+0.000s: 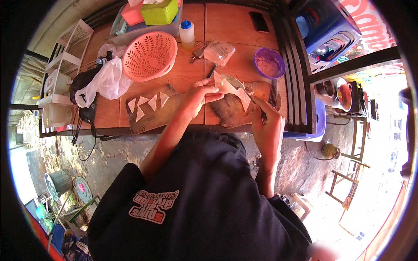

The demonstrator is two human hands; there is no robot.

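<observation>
My left hand pinches a pale triangular wrapper above a worn wooden board. My right hand is closed around a slim metal utensil with its tip at that wrapper; I cannot tell whether it is a spoon or a knife. More pale wrapper pieces lie on the board under the utensil. To the left, several folded white triangles are spread over a second wooden board. A purple bowl of pinkish paste stands beyond my right hand.
An orange perforated basket stands behind the left board, beside a white plastic bag. Farther back are a blue-capped squeeze bottle, a clear packet and a phone. Dark slatted rails border the table's right side.
</observation>
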